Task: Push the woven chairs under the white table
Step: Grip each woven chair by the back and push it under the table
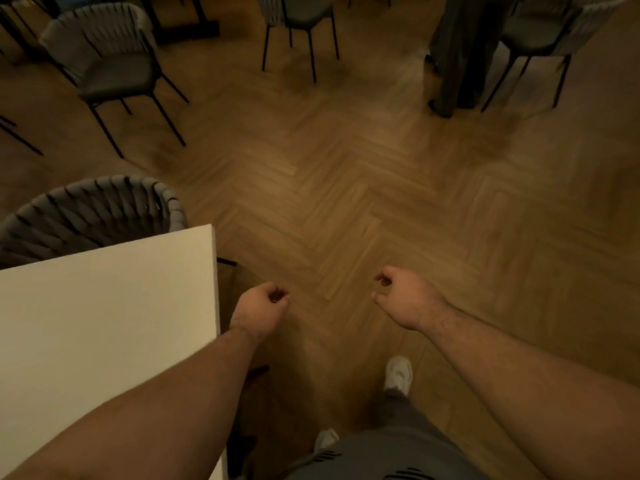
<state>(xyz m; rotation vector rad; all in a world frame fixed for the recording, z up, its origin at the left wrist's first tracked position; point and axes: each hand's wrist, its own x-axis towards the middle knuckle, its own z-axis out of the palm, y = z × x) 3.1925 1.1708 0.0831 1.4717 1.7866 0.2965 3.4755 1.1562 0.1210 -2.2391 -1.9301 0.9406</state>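
Observation:
The white table [104,306] fills the lower left, its corner near the middle of the view. A grey woven chair [90,213] sits at the table's far edge, its seat hidden beneath the top and only its curved back showing. My left hand [261,308] hangs just right of the table's edge, fingers loosely curled, holding nothing. My right hand [401,296] is out over the bare floor, fingers also loosely curled and empty. Neither hand touches a chair.
Herringbone wooden floor [346,188] spreads ahead. Another woven chair [107,60] stands free at the upper left, two more [298,15] [554,32] at the top. A dark post or table base [460,57] stands upper right. My white shoes [398,374] are below.

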